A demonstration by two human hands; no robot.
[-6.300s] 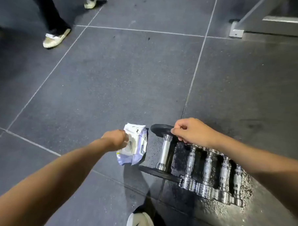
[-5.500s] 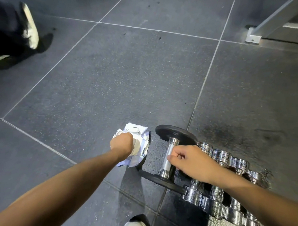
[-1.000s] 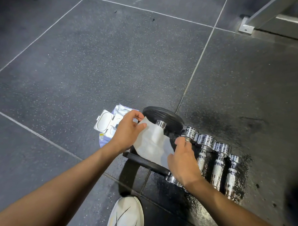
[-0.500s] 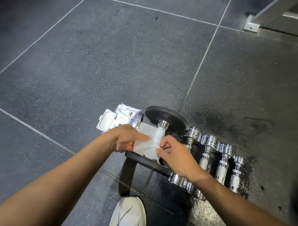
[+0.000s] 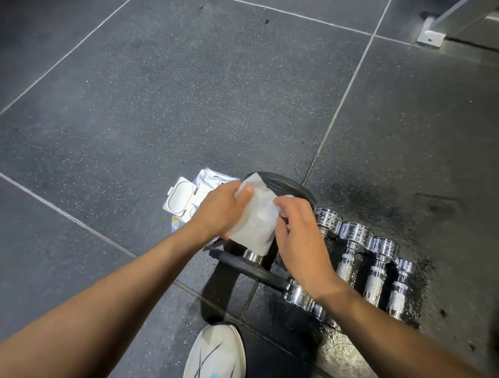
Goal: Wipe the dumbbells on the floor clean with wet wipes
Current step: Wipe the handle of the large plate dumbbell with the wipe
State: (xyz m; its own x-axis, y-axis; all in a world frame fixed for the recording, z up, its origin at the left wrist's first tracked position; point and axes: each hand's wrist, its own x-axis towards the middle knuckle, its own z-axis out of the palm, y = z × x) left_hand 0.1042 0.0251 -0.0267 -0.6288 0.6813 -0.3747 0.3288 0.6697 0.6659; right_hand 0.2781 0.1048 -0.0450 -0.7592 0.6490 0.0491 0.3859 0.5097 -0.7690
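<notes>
Both hands hold one white wet wipe (image 5: 257, 220) spread between them just above the black-plated dumbbell (image 5: 288, 187). The left hand (image 5: 223, 213) has its grip closed on the wipe's left edge, thumb lying over the sheet. The right hand (image 5: 300, 242) pinches the right edge with curled fingers. The wipe hangs over the dumbbell's handle and hides most of it, so only the chrome collar at the near black plate shows beneath the lower corner; whether the sheet touches the handle cannot be told. To the right of this dumbbell, a row of small chrome dumbbells (image 5: 379, 268) lies side by side, partly covered by the right wrist. Just left of the black plate, behind the left hand, the wipes pack (image 5: 211, 178) rests with its white flip lid (image 5: 180, 198) open. Everything lies on a floor (image 5: 189, 100) of dark grey speckled tiles with pale joints, and the tile under the chrome dumbbells looks dark and wet. A white shoe (image 5: 215, 356) stands at the bottom edge. The foot of a metal frame (image 5: 431, 35) sits in the far right corner.
</notes>
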